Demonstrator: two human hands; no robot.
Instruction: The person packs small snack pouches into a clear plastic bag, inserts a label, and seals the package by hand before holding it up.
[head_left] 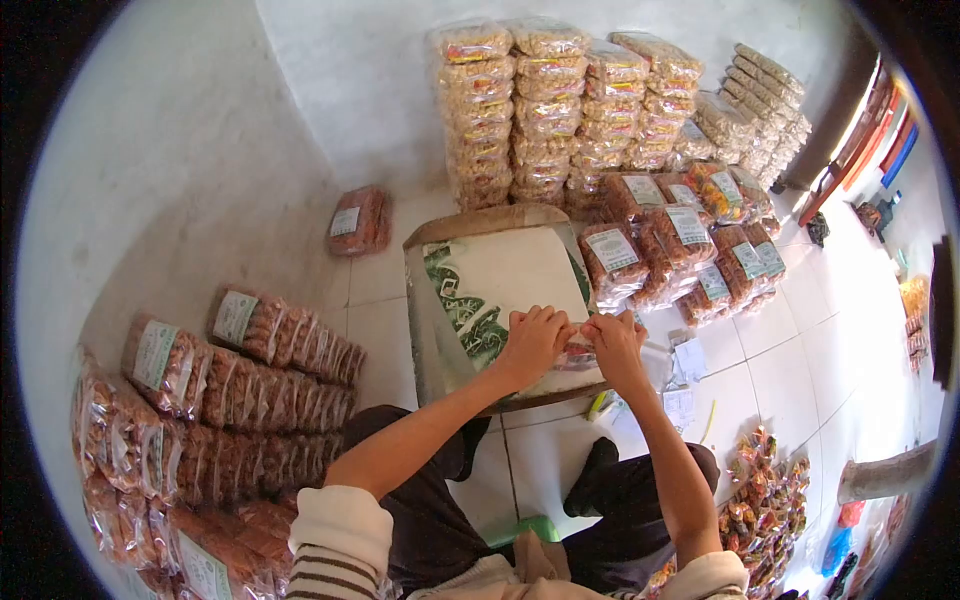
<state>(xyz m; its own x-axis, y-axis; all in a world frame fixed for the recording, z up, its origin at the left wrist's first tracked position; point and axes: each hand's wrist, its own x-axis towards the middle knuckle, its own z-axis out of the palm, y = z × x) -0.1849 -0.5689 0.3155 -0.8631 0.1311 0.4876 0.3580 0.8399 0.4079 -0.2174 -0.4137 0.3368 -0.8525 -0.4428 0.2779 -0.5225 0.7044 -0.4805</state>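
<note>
Both my hands meet over the near right part of a low table (510, 255) with a cream top and a green pattern along its left side. My left hand (538, 340) has its fingers closed in a pinch, and my right hand (616, 345) pinches close beside it. Between and below them shows a small clear plastic bag (578, 354) with something reddish in it. Its top edge seems to be caught in both sets of fingers. My hands hide much of the bag, so its exact contents cannot be made out.
Stacked packs of pale snacks (475, 110) stand against the back wall. Labelled brown packs (660, 240) lie right of the table, and rows of similar packs (230, 400) fill the left. Paper slips (688, 362) and a pile of small colourful packets (765, 490) lie on the tiled floor.
</note>
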